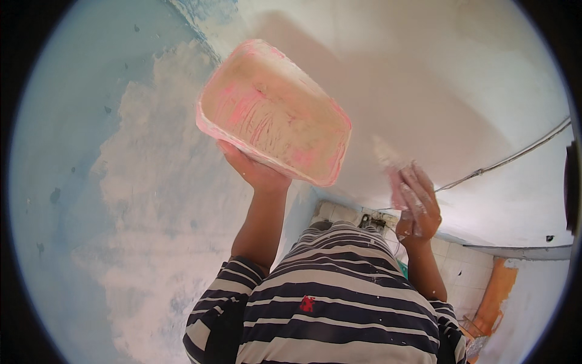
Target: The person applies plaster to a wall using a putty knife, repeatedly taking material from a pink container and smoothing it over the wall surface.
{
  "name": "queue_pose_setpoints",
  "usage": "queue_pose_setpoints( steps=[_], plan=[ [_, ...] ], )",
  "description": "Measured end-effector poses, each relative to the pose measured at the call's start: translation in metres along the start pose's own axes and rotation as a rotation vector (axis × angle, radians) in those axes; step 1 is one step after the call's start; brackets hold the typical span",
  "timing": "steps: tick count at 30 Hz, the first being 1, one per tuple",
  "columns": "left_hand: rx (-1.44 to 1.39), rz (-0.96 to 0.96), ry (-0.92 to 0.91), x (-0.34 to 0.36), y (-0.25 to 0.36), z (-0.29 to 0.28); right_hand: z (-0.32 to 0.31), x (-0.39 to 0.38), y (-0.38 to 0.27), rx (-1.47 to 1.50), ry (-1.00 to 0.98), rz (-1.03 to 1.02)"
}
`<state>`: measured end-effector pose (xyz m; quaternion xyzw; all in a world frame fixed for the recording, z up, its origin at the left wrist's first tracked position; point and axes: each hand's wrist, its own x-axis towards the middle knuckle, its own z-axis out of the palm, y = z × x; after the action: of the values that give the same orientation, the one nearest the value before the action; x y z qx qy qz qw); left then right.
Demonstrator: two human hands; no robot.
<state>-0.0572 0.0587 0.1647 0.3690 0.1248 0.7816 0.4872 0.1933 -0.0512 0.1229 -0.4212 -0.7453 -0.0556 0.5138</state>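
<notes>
My left hand (257, 167) grips a pink plastic tub (273, 115) from beneath and along its near side. The tub is tilted so its inside faces me, and pale putty coats its walls and bottom, with pink showing through in streaks. To the right of the tub, apart from it, my right hand (418, 203) is closed around a putty-smeared scraper (388, 155). White putty covers those fingers. The scraper is blurred, and its exact shape cannot be made out.
On the left, a blue wall (66, 151) bears a broad pale putty patch (157, 212). A cable (503, 161) runs along the whitish wall at right. Below are floor tiles (448, 261) and an orange-brown board (494, 297).
</notes>
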Motion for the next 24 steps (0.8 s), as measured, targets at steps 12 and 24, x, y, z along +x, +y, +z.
queue_pose_setpoints(
  steps=[12,24],
  plan=[
    [0.035,0.034,-0.035,0.023,0.018,-0.01,-0.006,-0.011,0.017,0.108,0.158,0.065],
    [0.347,0.054,-0.536,0.011,-0.028,-0.059,-0.005,0.103,-0.038,0.248,-0.09,0.22]
  ],
)
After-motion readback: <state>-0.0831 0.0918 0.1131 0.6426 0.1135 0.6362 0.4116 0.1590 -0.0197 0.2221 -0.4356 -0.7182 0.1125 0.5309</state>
